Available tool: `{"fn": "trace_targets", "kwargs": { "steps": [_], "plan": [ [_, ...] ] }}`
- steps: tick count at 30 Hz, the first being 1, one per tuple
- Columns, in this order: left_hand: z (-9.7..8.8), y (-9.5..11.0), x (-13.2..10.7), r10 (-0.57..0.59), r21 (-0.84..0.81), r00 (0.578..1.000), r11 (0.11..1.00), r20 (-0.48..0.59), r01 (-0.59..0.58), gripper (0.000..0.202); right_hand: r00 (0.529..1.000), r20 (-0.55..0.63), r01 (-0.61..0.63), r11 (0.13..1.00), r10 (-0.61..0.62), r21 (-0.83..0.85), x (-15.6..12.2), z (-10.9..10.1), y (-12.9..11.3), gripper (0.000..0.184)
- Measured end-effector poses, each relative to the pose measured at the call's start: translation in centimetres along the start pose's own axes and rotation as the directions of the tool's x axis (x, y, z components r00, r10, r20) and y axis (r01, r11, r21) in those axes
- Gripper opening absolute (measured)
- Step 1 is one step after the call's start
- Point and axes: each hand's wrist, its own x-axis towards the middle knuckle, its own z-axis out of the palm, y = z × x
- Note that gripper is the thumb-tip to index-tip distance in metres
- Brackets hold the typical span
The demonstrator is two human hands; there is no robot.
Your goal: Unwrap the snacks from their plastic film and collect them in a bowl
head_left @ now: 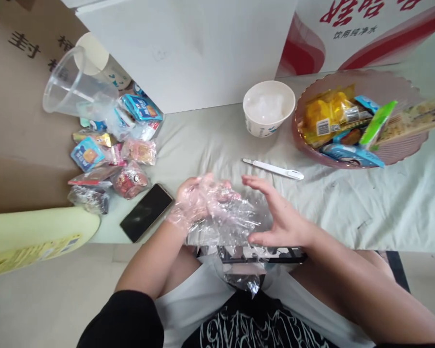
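Thin clear plastic, like a disposable glove, covers my left hand (194, 200) down to the wrist. Its fingers are curled around crumpled clear plastic film (235, 215), which hangs down past the table's front edge toward my lap; the fingertips are partly hidden by the glare. To the right of the film, my right hand (279, 212) is bare, with thumb and fingers spread wide and nothing between them. Beyond my hands lies a white utility knife (273, 168). A dark phone (147, 212) rests to the left of my left wrist.
A white paper bowl (269, 108) and a pink scalloped bowl (406, 150) of packaged snacks stand at the back right. Wrapped snacks (130, 180) and a tipped clear cup (67, 82) crowd the left. Behind are a white box (195, 53) and a cardboard box (18, 125).
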Motion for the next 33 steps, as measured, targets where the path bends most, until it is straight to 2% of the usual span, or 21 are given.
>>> {"fn": "trace_targets", "kwargs": {
  "steps": [1,3,5,7,10,12,15,17,20,21,22,24,26,27,30,33],
  "plan": [
    [0.0,0.3,0.2,0.020,0.005,1.000,1.000,-0.014,-0.020,0.032,0.999,0.011,-0.039,0.999,0.039,-0.004,0.0,0.3,0.1,0.084],
    [-0.1,1.2,0.6,0.087,0.015,0.995,0.996,-0.048,-0.087,0.034,0.986,-0.020,-0.164,0.985,0.163,-0.053,0.1,0.7,0.1,0.051],
    [-0.3,2.0,0.7,0.177,0.025,0.982,0.984,-0.065,-0.176,0.046,0.951,-0.105,-0.302,0.949,0.292,-0.094,0.3,0.8,0.0,0.021],
    [-0.5,2.2,0.6,0.261,0.058,0.964,0.964,-0.048,-0.258,0.060,0.899,-0.207,-0.403,0.914,0.385,-0.053,0.6,0.8,0.0,0.008],
    [-0.5,1.3,0.4,0.318,0.142,0.948,0.938,0.007,-0.315,0.071,0.814,-0.314,-0.470,0.872,0.489,0.139,1.0,0.8,-0.1,0.010],
    [-0.2,0.2,0.5,0.301,0.240,0.954,0.925,0.013,-0.295,0.066,0.790,-0.284,-0.478,0.836,0.544,0.271,1.1,0.8,-0.3,0.017],
    [0.3,-0.9,0.8,0.245,0.416,0.968,0.888,-0.061,-0.199,0.038,0.802,-0.158,-0.479,0.778,0.576,0.407,1.2,0.6,-0.4,0.023],
    [0.4,-0.9,0.8,0.242,0.469,0.962,0.869,-0.126,-0.157,0.020,0.786,-0.165,-0.477,0.755,0.596,0.450,1.2,0.3,-0.2,0.023],
    [0.4,-0.3,0.9,0.272,0.472,0.946,0.867,-0.178,-0.161,0.019,0.716,-0.310,-0.450,0.754,0.625,0.479,0.9,-0.2,0.4,0.019],
    [0.4,-0.2,0.9,0.282,0.474,0.942,0.865,-0.182,-0.167,0.022,0.706,-0.344,-0.429,0.760,0.619,0.487,0.8,-0.3,0.6,0.020],
    [0.4,-0.2,1.0,0.286,0.482,0.941,0.860,-0.180,-0.169,0.025,0.714,-0.352,-0.410,0.770,0.605,0.490,0.7,-0.3,0.7,0.024],
    [0.4,-0.2,1.1,0.292,0.507,0.943,0.844,-0.162,-0.174,0.032,0.766,-0.316,-0.397,0.798,0.560,0.453,0.6,-0.2,0.6,0.034],
    [0.4,-0.4,1.2,0.307,0.530,0.941,0.827,-0.142,-0.189,0.040,0.801,-0.269,-0.441,0.831,0.534,0.338,0.6,-0.2,0.3,0.031],
    [0.4,-0.5,1.3,0.320,0.534,0.938,0.820,-0.132,-0.205,0.043,0.803,-0.272,-0.466,0.844,0.529,0.267,0.7,-0.3,0.2,0.028],
    [0.3,-0.2,1.0,0.378,0.529,0.922,0.801,-0.081,-0.282,0.052,0.757,-0.416,-0.485,0.859,0.505,0.161,1.0,-1.1,0.2,0.028],
    [0.2,0.4,0.5,0.418,0.511,0.909,0.780,0.005,-0.361,0.051,0.678,-0.513,-0.408,0.850,0.527,0.334,1.1,-2.3,1.0,0.029]
  ]
}}
